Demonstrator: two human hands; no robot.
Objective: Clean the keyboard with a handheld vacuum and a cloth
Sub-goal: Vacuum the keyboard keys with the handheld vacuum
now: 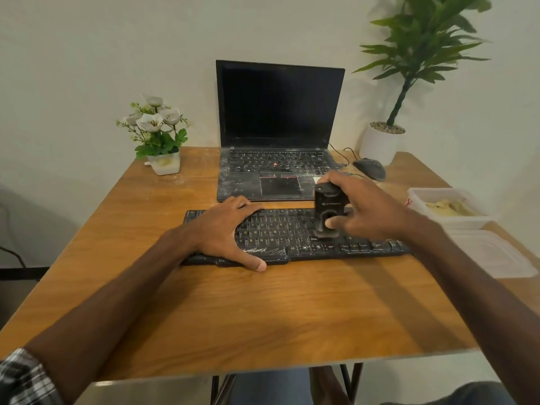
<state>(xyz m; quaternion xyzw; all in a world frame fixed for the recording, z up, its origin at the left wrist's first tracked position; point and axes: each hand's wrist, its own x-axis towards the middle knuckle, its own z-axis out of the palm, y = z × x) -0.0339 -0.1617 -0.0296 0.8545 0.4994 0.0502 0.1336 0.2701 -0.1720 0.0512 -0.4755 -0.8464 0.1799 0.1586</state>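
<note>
Lying across the middle of the wooden table [263, 311], the black keyboard [292, 232] is pressed at its left end by the left hand [222, 229], fingers spread flat; the handheld vacuum [327, 209] is gripped upright by the right hand [371, 211], nozzle on keys right of centre; a dusty laptop [277, 135] is seen just beyond.

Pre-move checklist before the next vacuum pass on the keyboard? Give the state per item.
1. Left hand presses flat on the keyboard to steady it: ok.
2. Right hand grips the vacuum: ok.
3. Vacuum upright, nozzle end down on the keys: ok.
4. Vacuum switched on: cannot tell.
5. Cloth ready for wiping: not ok, none in view.
6. Mouse apart from the keyboard: ok.
</note>
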